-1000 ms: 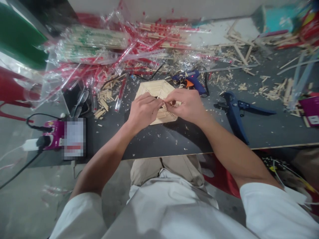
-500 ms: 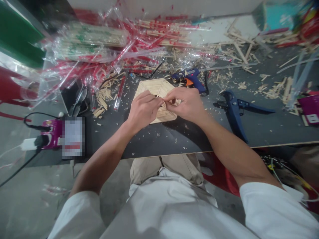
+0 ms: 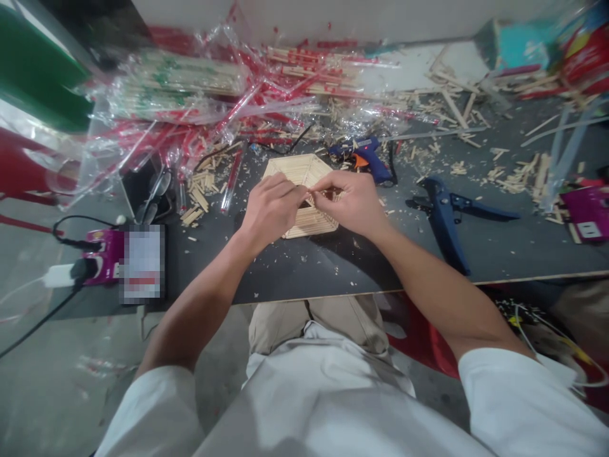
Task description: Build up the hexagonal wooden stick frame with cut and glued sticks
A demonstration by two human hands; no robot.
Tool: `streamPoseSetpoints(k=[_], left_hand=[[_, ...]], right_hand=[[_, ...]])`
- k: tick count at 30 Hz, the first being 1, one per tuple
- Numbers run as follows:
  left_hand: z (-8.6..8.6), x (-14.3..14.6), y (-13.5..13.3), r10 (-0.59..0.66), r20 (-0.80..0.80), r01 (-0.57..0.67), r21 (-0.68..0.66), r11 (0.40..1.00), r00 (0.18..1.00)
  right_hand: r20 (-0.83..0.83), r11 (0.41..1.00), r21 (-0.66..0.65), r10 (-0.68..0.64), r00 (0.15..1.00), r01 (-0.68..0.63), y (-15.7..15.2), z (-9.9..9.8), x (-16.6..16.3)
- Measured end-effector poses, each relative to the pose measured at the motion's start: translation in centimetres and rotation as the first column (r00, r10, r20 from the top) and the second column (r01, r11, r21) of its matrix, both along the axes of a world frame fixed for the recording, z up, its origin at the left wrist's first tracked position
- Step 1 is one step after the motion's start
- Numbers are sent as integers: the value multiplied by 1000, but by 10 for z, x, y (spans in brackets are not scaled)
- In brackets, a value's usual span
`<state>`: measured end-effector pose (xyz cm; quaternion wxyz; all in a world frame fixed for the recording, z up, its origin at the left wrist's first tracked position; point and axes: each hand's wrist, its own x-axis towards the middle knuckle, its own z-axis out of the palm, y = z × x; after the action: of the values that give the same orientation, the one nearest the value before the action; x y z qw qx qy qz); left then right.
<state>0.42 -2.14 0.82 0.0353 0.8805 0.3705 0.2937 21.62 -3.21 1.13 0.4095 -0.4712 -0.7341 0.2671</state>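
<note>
A flat hexagon of glued wooden sticks (image 3: 299, 170) lies on the dark table (image 3: 333, 266). Both my hands rest over its middle. My left hand (image 3: 270, 209) has its fingers curled and pinched together at the hexagon's centre. My right hand (image 3: 349, 203) meets it from the right, thumb and forefinger pinched on a short wooden stick (image 3: 314, 188) laid across the panel. The centre of the hexagon is hidden under my fingers.
A blue glue gun (image 3: 364, 155) lies just behind the hexagon. Blue cutters (image 3: 445, 216) lie to the right. Stick offcuts and red-and-clear plastic wrappers (image 3: 204, 108) crowd the back. A purple power strip (image 3: 98, 263) with cables sits at the left; glasses (image 3: 155, 193) lie nearby.
Both hands stay pinched together over the hexagon's middle with only tiny finger shifts. The camera view has drifted slightly.
</note>
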Motion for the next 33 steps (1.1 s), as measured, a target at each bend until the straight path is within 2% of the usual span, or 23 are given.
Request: streamPoseSetpoints(k=[4,6,9,12,15,18,19,21,24,28,30,33], left_hand=[[0,0,0,25,-7,-25,20,999,1000],[-2,1,0,23,16,-23,23,999,1000],[-5,2,0,10,64,-12,35,999,998],[-8,3,0,7,84,-12,58,998,996],[-9,3,-1,7,111,-16,77,997,994],[-8,6,-2,-9,155,-11,126,992,988],[-8,6,-2,-19,168,-7,155,988,986],[-9,8,-3,-40,179,0,215,977,983],[-9,9,-2,-59,176,11,266,964,983],[-10,9,-2,-67,181,9,302,953,981],[-9,9,-2,-62,180,4,303,953,982],[-9,8,-2,-40,166,-9,284,959,985]], right_hand=[[-4,998,43,-45,999,45,-1,1,-2],[-9,996,58,-69,998,69,2,7,1],[-19,981,89,-171,985,172,6,20,16],[-21,955,129,-266,964,266,6,29,47],[64,923,102,-379,923,372,-8,25,94],[350,804,-37,-545,762,593,-35,13,145],[462,772,-64,-539,704,632,-46,9,161],[645,763,-150,-406,647,629,-65,5,186],[760,738,-227,-274,589,635,-83,5,206],[825,734,-235,-196,531,637,-87,15,202],[867,728,-210,-169,468,652,-87,21,192],[925,754,-171,-98,366,634,-88,28,175]])
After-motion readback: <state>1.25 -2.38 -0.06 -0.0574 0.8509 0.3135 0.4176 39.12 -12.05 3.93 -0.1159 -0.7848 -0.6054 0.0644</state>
